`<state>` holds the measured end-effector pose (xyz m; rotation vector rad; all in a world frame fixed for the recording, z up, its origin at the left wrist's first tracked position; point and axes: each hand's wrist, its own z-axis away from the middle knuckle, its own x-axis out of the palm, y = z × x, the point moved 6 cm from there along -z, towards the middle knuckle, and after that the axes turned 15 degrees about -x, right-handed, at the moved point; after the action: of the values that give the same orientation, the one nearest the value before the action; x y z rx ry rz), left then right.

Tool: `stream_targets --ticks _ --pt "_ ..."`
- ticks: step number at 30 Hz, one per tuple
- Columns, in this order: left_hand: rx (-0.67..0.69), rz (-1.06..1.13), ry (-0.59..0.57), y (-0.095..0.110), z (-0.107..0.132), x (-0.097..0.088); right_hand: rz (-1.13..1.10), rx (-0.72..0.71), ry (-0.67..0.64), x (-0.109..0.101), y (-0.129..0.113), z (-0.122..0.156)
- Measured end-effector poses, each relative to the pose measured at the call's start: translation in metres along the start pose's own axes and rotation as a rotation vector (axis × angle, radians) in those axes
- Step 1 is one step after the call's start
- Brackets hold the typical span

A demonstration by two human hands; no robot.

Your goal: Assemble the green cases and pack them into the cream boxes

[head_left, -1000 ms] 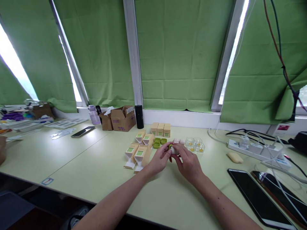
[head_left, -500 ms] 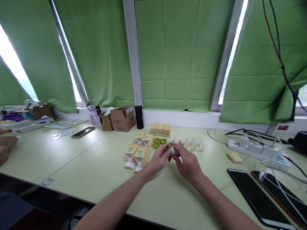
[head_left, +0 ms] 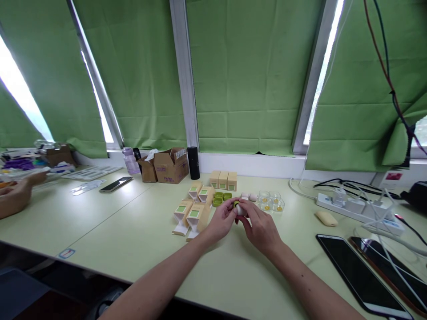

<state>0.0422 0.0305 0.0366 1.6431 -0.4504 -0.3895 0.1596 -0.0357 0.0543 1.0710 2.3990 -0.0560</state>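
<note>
Between my fingers is a small rounded white-and-green piece (head_left: pixel 239 210), its kind too small to make out. My left hand (head_left: pixel 223 219) pinches its green end, and my right hand (head_left: pixel 260 223) grips the white part from the other side. Just beyond them sit several small green square cups (head_left: pixel 218 198) and pale pinkish-white pieces (head_left: pixel 252 197), partly hidden by my hand. Clear cups with yellow centres (head_left: pixel 276 204) stand to the right. Left of my hands lie open cardboard boxes with green labels (head_left: pixel 197 214), flaps out; three closed small boxes (head_left: pixel 223 180) stand behind.
At right lie a large phone (head_left: pixel 358 271), a second dark phone (head_left: pixel 393 271), a cream case (head_left: pixel 326 218) and a power strip (head_left: pixel 360 213) with tangled cables. Brown cartons (head_left: pixel 171 166), a black cylinder (head_left: pixel 193 163) and a phone (head_left: pixel 116 184) are left. Another person's hand (head_left: pixel 20 195) shows far left.
My hands stay nearly still around the white-and-green piece. At far left, the other person's hand has moved up and to the right over the table.
</note>
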Motion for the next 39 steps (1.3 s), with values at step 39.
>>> stream_targets --ticks 39 --pt "-0.078 0.037 -0.008 -0.006 0.0037 -0.0029 -0.091 0.069 -0.026 0.0086 0.0025 0.0049"
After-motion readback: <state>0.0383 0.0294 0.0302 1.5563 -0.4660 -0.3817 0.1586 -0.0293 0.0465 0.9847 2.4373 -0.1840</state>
